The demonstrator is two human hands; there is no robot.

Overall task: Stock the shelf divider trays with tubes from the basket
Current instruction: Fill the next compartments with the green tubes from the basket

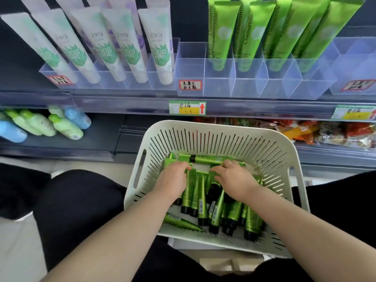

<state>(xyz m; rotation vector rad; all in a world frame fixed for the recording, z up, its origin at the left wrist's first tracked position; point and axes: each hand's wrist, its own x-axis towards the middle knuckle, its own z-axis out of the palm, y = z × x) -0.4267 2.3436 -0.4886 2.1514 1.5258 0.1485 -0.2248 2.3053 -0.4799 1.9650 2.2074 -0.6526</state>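
Both of the person's hands are down inside one white slotted plastic basket [213,128], which sits near and centre, below the shelf. It holds a pile of small green tubes with black caps [196,197], more than ten, overlapping too much for an exact count. The left hand [173,178] curls its fingers over the crimped ends of tubes on the left of the pile, gripping them. The right hand [234,178] grips tube ends just beside it, with the thumb on the far side.

On the far shelf, the middle clear plastic divider tray [219,86] has five front compartments, and four of them hold tall green tubes [221,37] standing upright, with more behind. To its left, five white tubes [122,47] stand in the front row of a second clear tray [114,81]. Three red-bordered handwritten labels [190,85] are stuck on the tray fronts
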